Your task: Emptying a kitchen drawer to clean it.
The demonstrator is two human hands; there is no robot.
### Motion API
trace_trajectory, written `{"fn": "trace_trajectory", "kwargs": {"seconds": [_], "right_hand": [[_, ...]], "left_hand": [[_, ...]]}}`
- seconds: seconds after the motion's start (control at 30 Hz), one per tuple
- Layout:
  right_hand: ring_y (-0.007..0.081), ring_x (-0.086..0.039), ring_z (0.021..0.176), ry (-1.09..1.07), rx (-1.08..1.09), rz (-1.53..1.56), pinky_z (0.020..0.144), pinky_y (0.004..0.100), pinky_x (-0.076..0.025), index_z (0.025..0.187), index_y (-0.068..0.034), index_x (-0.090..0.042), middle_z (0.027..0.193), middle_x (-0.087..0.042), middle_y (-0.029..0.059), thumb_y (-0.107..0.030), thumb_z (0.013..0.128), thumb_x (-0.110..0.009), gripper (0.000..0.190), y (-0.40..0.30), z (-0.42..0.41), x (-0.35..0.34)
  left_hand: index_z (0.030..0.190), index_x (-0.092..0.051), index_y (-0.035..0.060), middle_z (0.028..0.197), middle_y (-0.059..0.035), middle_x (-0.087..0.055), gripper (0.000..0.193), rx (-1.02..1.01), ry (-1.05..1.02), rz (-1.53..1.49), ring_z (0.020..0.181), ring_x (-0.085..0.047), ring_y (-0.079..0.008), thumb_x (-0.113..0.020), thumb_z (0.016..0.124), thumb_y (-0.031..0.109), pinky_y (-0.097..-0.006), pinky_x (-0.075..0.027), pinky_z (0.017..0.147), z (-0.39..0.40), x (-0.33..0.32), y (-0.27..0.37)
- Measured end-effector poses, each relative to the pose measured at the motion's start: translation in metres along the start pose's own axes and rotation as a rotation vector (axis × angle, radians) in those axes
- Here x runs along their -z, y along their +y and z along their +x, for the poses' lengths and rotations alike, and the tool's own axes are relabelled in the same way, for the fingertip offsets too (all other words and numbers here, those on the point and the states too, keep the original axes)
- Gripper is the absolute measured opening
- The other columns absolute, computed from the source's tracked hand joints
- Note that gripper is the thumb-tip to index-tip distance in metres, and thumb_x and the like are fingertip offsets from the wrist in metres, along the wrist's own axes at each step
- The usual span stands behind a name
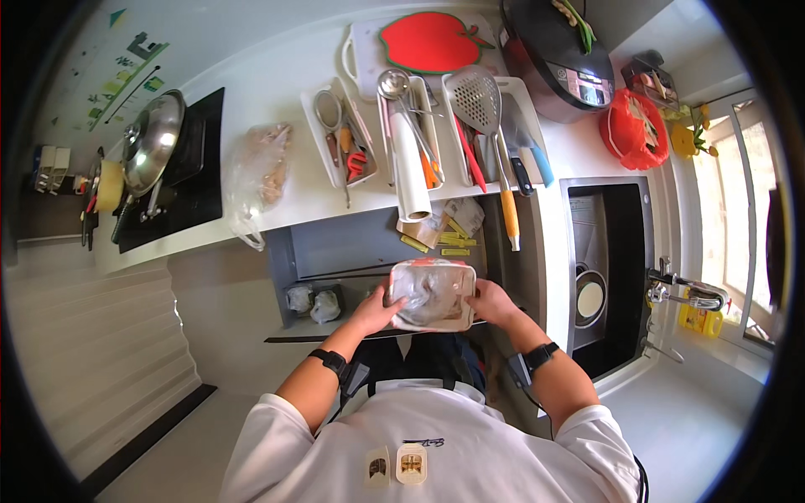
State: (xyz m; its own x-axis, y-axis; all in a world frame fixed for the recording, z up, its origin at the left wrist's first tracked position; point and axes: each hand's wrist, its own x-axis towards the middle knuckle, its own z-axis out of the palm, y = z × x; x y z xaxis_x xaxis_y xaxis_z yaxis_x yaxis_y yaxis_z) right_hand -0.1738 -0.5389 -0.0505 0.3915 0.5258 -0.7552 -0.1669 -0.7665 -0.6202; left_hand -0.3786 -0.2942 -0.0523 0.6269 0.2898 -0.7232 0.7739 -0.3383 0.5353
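My left hand (pixel 377 311) and my right hand (pixel 492 304) grip opposite sides of a rectangular container (pixel 466 319) with a red and white rim. Clear plastic bags or film lie inside it. I hold it over an open drawer (pixel 333 251). In the drawer, yellow clips (pixel 456 241) and packets (pixel 465 215) lie at the back right, and bagged bundles (pixel 325 307) sit at the front left. On the counter behind stand several white trays (pixel 308 104) of utensils, with a skimmer (pixel 478 100) and a white roll (pixel 410 170) across them.
A bagged item (pixel 267 163) lies on the counter beside the black cooktop (pixel 207 126) with a lidded pan (pixel 154 141). A rice cooker (pixel 560 69), a red bag (pixel 635 135) and a sink (pixel 619 251) are at the right. The skimmer's handle overhangs the counter edge.
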Motion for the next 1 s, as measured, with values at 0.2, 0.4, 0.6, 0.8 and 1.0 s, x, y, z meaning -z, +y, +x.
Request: {"fn": "trace_trajectory", "kwargs": {"seconds": [0.2, 0.4, 0.6, 0.8, 1.0], "right_hand": [[0.0213, -0.072, 0.083, -0.244, 0.208, -0.064, 0.073, 0.0335, -0.061, 0.112, 0.006, -0.066, 0.100, -0.073, 0.0152, -0.019, 0.092, -0.069, 0.032, -0.084, -0.045, -0.034], [0.0182, -0.067, 0.105, -0.578, 0.275, 0.137, 0.082, 0.0332, -0.060, 0.120, -0.001, -0.064, 0.115, -0.069, 0.0089, -0.029, 0.100, -0.064, 0.034, -0.153, -0.065, -0.038], [0.0187, -0.064, 0.113, -0.655, 0.264, 0.241, 0.090, 0.0358, -0.059, 0.124, -0.001, -0.062, 0.123, -0.066, 0.0081, -0.030, 0.102, -0.061, 0.037, -0.167, -0.059, -0.039], [0.0216, -0.064, 0.115, -0.556, 0.268, 0.115, 0.093, 0.0363, -0.058, 0.125, 0.001, -0.062, 0.129, -0.064, 0.0111, -0.023, 0.102, -0.060, 0.034, -0.154, -0.047, -0.055], [0.0157, -0.064, 0.101, -0.229, 0.269, -0.169, 0.091, 0.0306, -0.052, 0.128, -0.005, -0.066, 0.111, -0.072, 0.0074, -0.026, 0.100, -0.064, 0.035, -0.156, -0.092, -0.039]], "left_hand": [[0.132, -0.058, 0.0024, 0.120, -0.0238, -0.068, 0.041, -0.033, 0.167, -0.074, 0.114, -0.064, -0.0401, -0.053, 0.102, 0.030, -0.0437, -0.050, 0.097, -0.067, 0.039, -0.038], [0.134, -0.057, -0.0010, 0.127, -0.0148, -0.067, 0.035, -0.056, 0.362, -0.267, 0.113, -0.066, -0.0274, -0.052, 0.102, 0.014, -0.0399, -0.050, 0.099, -0.153, 0.119, -0.080], [0.139, -0.054, 0.0028, 0.126, -0.0114, -0.065, 0.038, -0.045, 0.473, -0.770, 0.113, -0.065, -0.0228, -0.052, 0.102, 0.010, -0.0391, -0.058, 0.089, -0.217, 0.244, -0.011], [0.147, -0.041, 0.0072, 0.139, -0.0134, -0.055, 0.048, -0.305, 0.627, -0.980, 0.118, -0.063, -0.0305, -0.047, 0.099, 0.006, -0.0471, -0.064, 0.081, -0.118, 0.350, 0.036], [0.148, -0.037, 0.0122, 0.139, -0.0152, -0.053, 0.054, -0.270, 0.714, -1.043, 0.112, -0.066, -0.0351, -0.043, 0.096, 0.001, -0.0488, -0.066, 0.077, 0.020, 0.425, 0.078]]}}
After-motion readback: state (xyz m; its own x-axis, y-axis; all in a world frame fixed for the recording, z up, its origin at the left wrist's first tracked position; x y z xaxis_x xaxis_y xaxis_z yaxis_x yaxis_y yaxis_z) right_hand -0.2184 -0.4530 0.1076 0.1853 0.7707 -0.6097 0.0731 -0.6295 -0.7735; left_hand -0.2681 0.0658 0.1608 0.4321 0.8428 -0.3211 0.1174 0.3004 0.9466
